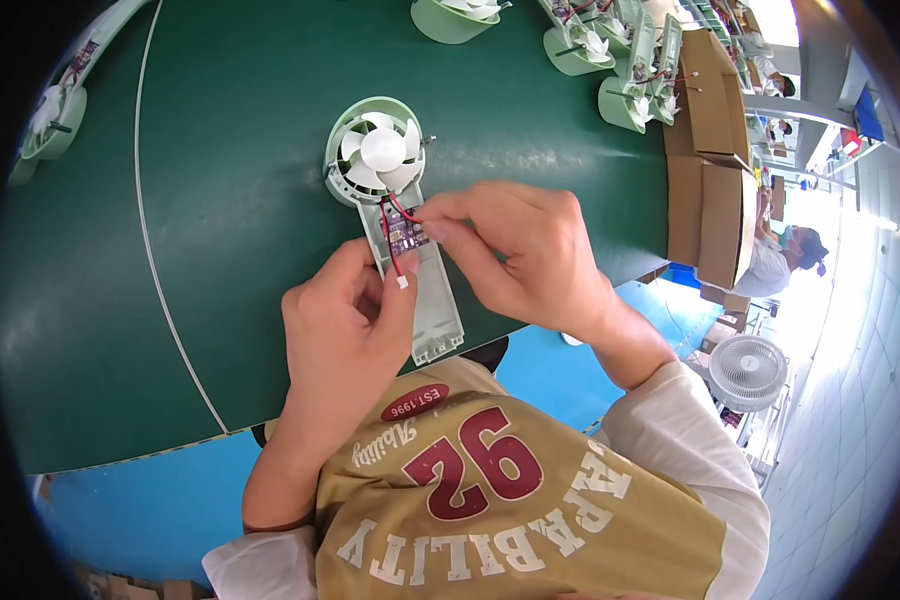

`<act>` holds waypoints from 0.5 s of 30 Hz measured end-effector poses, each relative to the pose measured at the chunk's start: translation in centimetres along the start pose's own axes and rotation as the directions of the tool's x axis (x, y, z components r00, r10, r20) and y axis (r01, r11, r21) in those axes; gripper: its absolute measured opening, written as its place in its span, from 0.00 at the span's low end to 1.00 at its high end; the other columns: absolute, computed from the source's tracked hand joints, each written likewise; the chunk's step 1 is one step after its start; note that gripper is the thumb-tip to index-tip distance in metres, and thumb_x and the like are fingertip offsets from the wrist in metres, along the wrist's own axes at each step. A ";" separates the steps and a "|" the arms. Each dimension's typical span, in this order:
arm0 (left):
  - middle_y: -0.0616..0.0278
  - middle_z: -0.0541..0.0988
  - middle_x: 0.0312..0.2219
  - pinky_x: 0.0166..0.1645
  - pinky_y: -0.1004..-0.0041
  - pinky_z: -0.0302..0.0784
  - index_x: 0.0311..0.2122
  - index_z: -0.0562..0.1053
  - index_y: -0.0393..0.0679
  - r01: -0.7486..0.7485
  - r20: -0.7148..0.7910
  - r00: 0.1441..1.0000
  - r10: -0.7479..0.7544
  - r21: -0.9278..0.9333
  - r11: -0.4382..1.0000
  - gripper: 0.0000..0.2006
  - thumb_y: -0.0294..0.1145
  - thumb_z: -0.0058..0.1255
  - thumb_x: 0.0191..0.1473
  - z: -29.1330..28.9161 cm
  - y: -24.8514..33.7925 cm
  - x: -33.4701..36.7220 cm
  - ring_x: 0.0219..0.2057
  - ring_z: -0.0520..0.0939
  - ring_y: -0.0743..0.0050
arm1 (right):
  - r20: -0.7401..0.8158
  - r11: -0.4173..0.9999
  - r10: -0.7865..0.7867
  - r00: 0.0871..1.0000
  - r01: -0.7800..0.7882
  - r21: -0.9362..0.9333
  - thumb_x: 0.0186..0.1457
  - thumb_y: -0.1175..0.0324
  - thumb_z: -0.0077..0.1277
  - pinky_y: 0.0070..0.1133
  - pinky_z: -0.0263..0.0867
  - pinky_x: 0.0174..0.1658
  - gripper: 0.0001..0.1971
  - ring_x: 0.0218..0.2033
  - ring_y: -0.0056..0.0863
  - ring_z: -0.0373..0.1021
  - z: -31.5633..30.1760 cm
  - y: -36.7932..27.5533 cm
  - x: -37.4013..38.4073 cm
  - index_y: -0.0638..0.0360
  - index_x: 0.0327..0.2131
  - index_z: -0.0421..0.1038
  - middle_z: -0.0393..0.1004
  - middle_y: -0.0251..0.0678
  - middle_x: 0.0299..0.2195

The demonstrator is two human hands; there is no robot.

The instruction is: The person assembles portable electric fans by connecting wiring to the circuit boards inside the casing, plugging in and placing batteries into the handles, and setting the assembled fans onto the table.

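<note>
1. Lying at the centre of the frame on the dark green work surface [220,200], the pale green plastic handheld fan half-shell [395,215] points its round head toward the top and its open handle toward the bottom edge.
2. A white plastic impeller [382,150] sits inside the round head.
3. A small purple circuit board [407,236] rests in the upper part of the handle, with thin red and black wires [390,240] running from the head past it.
4. The left hand [345,335], lower centre, curls its fingers loosely; thumb and forefinger pinch the small white connector [402,282] at the wire ends, just over the handle.
5. The right hand [525,255], centre right, has its fingers bent and closed; its fingertips press on the circuit board and the wires beside it.
6. More pale green fan shells [610,60] lie along the top edge, next to brown cardboard boxes [715,150] at upper right.
7. A white round fan [748,370] stands on the floor at right.
</note>
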State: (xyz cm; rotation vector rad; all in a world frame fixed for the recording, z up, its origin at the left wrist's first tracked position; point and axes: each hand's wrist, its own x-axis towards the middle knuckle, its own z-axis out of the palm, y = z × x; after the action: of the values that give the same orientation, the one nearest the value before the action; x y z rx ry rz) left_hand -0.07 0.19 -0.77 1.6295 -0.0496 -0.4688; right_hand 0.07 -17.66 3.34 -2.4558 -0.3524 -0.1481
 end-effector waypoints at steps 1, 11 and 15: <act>0.64 0.74 0.12 0.19 0.79 0.63 0.35 0.76 0.34 0.004 0.002 1.000 -0.004 -0.001 1.000 0.06 0.26 0.56 0.56 0.0 0.0 0.0 0.13 0.71 0.90 | 0.022 1.000 0.012 1.000 -0.011 -0.010 0.51 0.78 0.58 0.23 0.65 0.22 0.04 0.19 0.32 0.70 -0.1 -0.1 0.1 0.62 0.33 0.78 0.75 0.39 0.22; 0.74 0.73 0.17 0.20 0.84 0.56 0.37 0.76 0.31 0.015 0.028 0.999 -0.015 0.004 1.000 0.06 0.25 0.54 0.59 -0.3 0.1 -0.2 0.18 0.64 0.97 | 0.065 0.984 -0.127 0.990 0.134 -0.114 0.49 0.78 0.58 0.24 0.67 0.21 0.04 0.20 0.34 0.72 -0.4 0.0 0.6 0.59 0.30 0.77 0.77 0.36 0.23; 0.74 0.73 0.17 0.20 0.84 0.56 0.37 0.76 0.31 0.012 0.029 0.999 -0.012 0.001 1.000 0.06 0.25 0.54 0.59 -0.2 0.1 -0.2 0.18 0.64 0.97 | 0.099 0.976 -0.118 0.988 0.134 -0.173 0.48 0.78 0.58 0.24 0.66 0.21 0.04 0.20 0.35 0.72 -0.5 -0.3 0.5 0.59 0.30 0.77 0.77 0.36 0.23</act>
State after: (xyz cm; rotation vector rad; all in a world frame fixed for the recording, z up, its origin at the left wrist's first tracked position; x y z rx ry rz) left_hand -0.15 0.39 -0.65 1.6251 -0.0616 -0.5021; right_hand 0.44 -17.63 3.99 -2.6231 -0.5568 -0.1301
